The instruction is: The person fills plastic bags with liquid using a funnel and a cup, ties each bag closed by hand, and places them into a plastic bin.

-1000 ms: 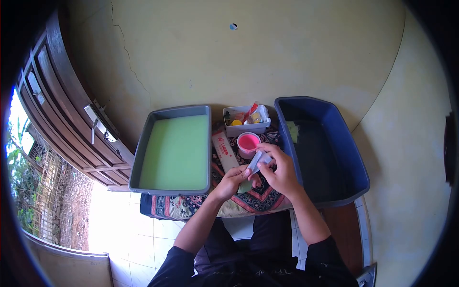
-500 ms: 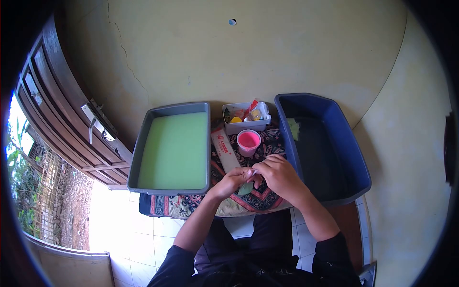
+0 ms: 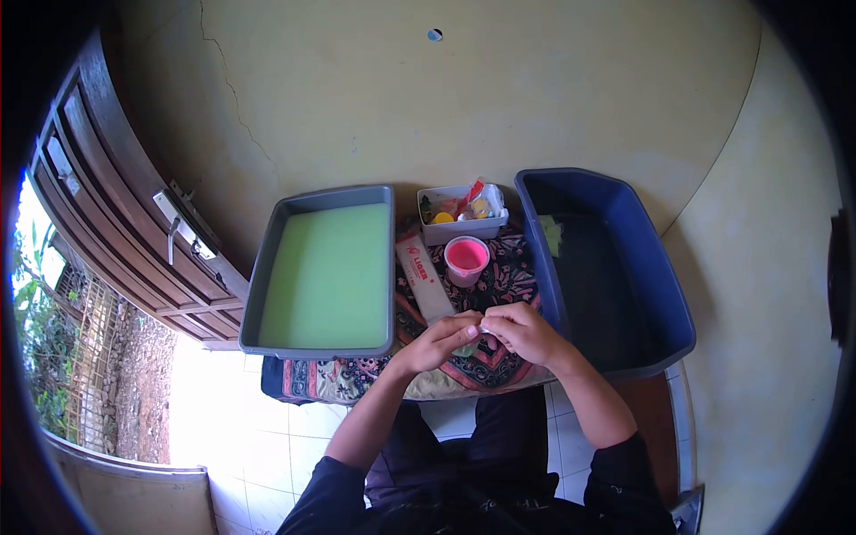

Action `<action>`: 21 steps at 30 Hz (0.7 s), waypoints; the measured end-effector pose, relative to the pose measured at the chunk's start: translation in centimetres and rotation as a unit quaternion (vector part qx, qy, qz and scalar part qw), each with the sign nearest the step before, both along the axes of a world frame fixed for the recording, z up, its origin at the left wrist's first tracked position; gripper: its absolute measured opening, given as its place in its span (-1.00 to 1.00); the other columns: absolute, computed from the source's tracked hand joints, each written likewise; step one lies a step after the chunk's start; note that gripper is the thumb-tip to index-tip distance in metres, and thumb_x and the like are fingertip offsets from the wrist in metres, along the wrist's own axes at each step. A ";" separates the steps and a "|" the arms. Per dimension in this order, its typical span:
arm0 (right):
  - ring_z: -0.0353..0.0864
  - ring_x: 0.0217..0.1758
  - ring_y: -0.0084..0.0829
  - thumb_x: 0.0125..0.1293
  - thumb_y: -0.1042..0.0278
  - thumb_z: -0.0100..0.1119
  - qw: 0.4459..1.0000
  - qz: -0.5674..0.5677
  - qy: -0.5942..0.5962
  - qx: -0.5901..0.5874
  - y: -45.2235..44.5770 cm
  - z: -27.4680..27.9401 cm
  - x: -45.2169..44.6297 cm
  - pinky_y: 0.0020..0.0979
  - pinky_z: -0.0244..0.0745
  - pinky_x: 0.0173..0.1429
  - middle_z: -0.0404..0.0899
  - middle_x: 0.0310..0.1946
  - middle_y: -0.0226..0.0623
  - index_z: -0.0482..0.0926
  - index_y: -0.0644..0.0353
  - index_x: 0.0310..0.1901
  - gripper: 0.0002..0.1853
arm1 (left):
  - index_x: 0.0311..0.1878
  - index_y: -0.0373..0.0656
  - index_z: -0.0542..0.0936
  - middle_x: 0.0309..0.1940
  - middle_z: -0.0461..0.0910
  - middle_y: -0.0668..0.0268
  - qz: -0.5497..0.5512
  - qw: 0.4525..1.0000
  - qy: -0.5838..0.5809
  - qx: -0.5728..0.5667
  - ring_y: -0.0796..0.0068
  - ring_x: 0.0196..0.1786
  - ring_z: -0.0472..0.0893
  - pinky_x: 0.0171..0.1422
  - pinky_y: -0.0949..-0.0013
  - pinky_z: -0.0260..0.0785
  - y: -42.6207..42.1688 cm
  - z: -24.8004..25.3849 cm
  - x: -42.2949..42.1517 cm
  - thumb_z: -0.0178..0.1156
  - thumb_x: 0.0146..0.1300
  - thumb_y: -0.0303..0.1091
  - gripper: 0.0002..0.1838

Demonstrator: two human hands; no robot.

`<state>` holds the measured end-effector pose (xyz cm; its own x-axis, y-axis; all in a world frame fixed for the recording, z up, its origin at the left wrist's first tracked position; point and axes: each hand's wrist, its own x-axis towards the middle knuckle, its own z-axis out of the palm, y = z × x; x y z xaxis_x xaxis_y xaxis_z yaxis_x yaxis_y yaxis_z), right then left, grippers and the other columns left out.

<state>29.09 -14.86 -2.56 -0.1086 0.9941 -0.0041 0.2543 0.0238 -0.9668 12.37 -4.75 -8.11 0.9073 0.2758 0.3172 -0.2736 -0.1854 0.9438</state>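
My left hand [image 3: 441, 341] and my right hand [image 3: 524, 334] meet over the front of the patterned cloth [image 3: 499, 290]. Between their fingertips is a small whitish piece [image 3: 484, 331], mostly hidden by the fingers. Both hands are closed around it. Under my left hand a bit of pale green material [image 3: 465, 351] shows. Just beyond the hands stands a clear cup of pink liquid [image 3: 466, 257]. The white packet with red print [image 3: 423, 275] lies beside the cup, its near end close to my left hand.
At the left stands a grey tray of pale green liquid [image 3: 326, 276]. A dark blue tub [image 3: 655, 285] stands at the right, with a pale green scrap [image 3: 550, 235] at its inner left side. Behind the cup is a white box [image 3: 461, 234] of small items.
The translucent whitish piece seen between my hands a second ago is now mostly covered by the fingers. My right hand has closed in beside my left fingertips and moved slightly lower.
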 end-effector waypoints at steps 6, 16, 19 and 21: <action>0.03 -0.65 -0.79 0.46 0.28 -0.07 0.969 -0.021 0.215 -0.119 0.1 0.1 0.0 -0.67 -0.04 -0.59 0.14 -0.63 -0.65 0.42 0.16 -0.38 -0.76 | -0.25 -0.34 0.51 -0.33 0.43 0.24 0.028 0.999 -0.003 0.021 0.37 -0.19 0.39 0.01 0.31 0.23 0.6 -0.1 -0.2 -0.08 0.48 -0.23 -0.66; 0.42 -0.60 -0.67 0.43 0.27 0.00 0.936 -0.093 0.322 -0.107 0.3 0.6 0.5 -0.68 0.16 -0.61 0.57 -0.51 -0.28 0.51 0.25 -0.34 -0.75 | -0.31 -0.31 0.50 -0.07 0.50 0.12 0.208 0.958 -0.022 0.196 0.13 -0.01 0.45 0.12 0.20 0.26 -0.7 -0.2 0.3 0.00 0.40 -0.36 -0.78; 0.44 -0.62 -0.67 0.42 0.28 0.02 0.935 -0.124 0.323 -0.080 0.4 0.7 0.4 -0.69 0.19 -0.62 0.65 -0.41 -0.17 0.54 0.27 -0.33 -0.75 | -0.31 -0.31 0.52 -0.05 0.49 0.12 0.211 0.962 -0.017 0.175 0.12 0.00 0.46 0.13 0.19 0.27 -1.2 0.0 0.8 0.02 0.38 -0.36 -0.79; 0.43 -0.64 -0.67 0.41 0.27 0.04 0.932 -0.122 0.331 -0.082 0.5 0.3 0.7 -0.68 0.20 -0.63 0.65 -0.40 -0.15 0.54 0.27 -0.34 -0.75 | -0.33 -0.31 0.53 -0.05 0.49 0.12 0.208 0.964 -0.011 0.168 0.12 0.00 0.46 0.13 0.20 0.27 -1.4 0.5 0.8 0.04 0.37 -0.36 -0.79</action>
